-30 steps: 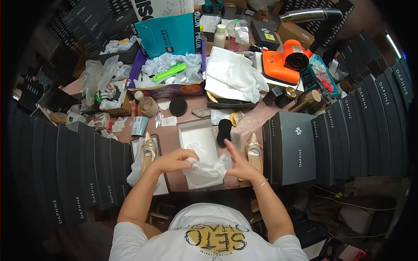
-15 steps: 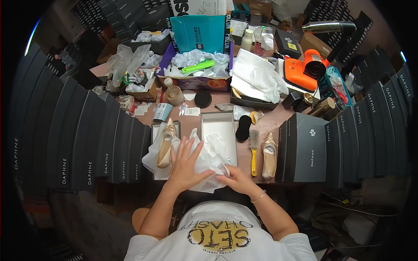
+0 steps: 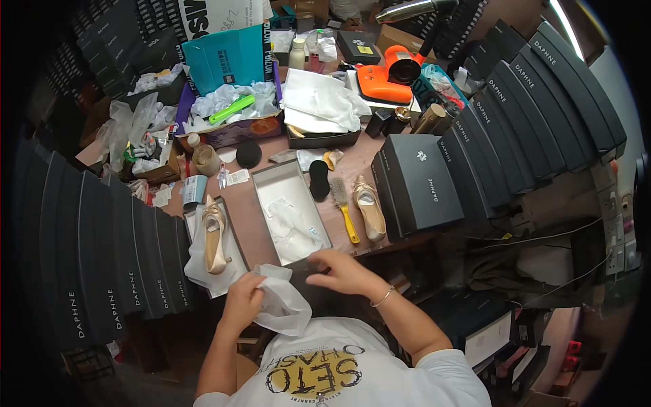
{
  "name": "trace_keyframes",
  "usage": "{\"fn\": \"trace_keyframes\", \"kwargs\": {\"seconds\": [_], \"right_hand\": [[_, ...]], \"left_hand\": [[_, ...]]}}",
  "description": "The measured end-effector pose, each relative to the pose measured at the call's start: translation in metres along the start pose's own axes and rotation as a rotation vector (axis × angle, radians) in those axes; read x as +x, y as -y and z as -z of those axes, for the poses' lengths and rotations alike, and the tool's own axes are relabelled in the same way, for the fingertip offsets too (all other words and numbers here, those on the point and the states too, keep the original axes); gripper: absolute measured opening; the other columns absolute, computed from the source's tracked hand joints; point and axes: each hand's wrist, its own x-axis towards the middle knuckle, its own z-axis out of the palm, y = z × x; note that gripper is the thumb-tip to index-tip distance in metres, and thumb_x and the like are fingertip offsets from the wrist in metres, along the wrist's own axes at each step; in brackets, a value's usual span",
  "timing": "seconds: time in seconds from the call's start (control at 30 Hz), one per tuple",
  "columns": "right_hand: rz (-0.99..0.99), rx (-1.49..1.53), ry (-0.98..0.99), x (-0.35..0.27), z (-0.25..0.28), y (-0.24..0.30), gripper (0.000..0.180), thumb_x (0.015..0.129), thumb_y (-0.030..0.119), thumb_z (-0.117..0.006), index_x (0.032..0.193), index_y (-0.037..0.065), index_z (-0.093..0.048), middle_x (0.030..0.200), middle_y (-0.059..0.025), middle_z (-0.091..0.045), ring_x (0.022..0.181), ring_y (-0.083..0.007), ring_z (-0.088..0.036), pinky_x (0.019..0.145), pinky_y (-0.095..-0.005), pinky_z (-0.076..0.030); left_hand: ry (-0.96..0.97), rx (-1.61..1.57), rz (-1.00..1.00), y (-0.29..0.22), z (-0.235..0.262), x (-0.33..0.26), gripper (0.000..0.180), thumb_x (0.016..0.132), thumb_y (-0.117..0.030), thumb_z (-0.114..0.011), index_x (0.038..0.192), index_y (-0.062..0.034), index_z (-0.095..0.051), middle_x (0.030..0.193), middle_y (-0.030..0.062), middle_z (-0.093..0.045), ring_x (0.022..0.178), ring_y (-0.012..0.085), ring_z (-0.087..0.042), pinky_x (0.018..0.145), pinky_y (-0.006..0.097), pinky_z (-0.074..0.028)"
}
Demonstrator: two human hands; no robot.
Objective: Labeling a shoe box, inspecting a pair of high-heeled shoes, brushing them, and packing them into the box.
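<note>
White tissue paper [image 3: 281, 306], crumpled and bunched, hangs off the near edge of the worktop just below the open shoe box [image 3: 291, 210]. The left hand [image 3: 242, 302] grips its left side, fingers curled into the folds; the right hand [image 3: 342, 271] hovers palm-down at the near end of the box, just beside the sheet's upper corner. The box lies lengthwise, grey-walled, with more white paper lining its floor.

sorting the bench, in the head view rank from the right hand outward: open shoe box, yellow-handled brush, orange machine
1. open shoe box, just beyond the right hand, toward the left.
2. yellow-handled brush, further up, right of the box.
3. orange machine, far back of the table, toward the right.
</note>
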Motion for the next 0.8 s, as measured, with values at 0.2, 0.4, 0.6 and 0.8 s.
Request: {"fn": "trace_keyframes", "kwargs": {"seconds": [0.2, 0.4, 0.6, 0.8], "right_hand": [[-0.547, -0.798, -0.164, 0.019, 0.088, -0.13, 0.059, 0.074, 0.04, -0.074, 0.115, 0.002, -0.055, 0.127, -0.026, -0.045, 0.097, -0.0433, -0.06, 0.085, -0.0448, -0.05], [-0.301, -0.076, -0.25, 0.01, 0.102, -0.197, 0.072, 0.076, 0.033, -0.071, 0.134, 0.002, -0.042, 0.122, -0.0225, -0.054, 0.097, -0.0354, -0.064, 0.083, -0.0422, -0.054], [0.009, 1.571, -0.001, -0.064, 0.069, -0.092, 0.069, 0.087, 0.038, -0.055, 0.137, -0.005, -0.034, 0.118, -0.0234, -0.055, 0.099, -0.0363, -0.061, 0.066, -0.0368, -0.06], [-0.004, 1.844, 0.065, -0.065, 0.025, -0.095, 0.065, 0.086, 0.048, -0.055, 0.134, 0.006, -0.045, 0.122, -0.0172, -0.051, 0.092, -0.0328, -0.054, 0.058, -0.0299, -0.056]], "left_hand": [[-0.672, -0.03, -0.031, -0.008, 0.069, 0.003, 0.013, 0.081, 0.0, -0.061, 0.095, 0.0031, -0.061, 0.089, 0.004, -0.055, 0.08, 0.0127, -0.054, 0.073, 0.024, -0.044], [-0.573, 0.059, -0.09, -0.043, 0.023, 0.065, 0.024, 0.073, 0.002, -0.063, 0.097, 0.0037, -0.062, 0.089, 0.0124, -0.057, 0.084, 0.025, -0.059, 0.077, 0.03, -0.046], [-0.453, 0.073, -0.008, 0.008, -0.038, 0.105, 0.025, 0.073, -0.001, -0.059, 0.098, 0.0021, -0.065, 0.094, 0.0165, -0.06, 0.089, 0.0316, -0.06, 0.08, 0.035, -0.047], [-0.396, -0.102, 0.041, 0.015, -0.049, 0.113, 0.026, 0.076, -0.008, -0.058, 0.1, 0.0014, -0.066, 0.095, 0.0171, -0.061, 0.091, 0.0316, -0.06, 0.082, 0.036, -0.047]]}}
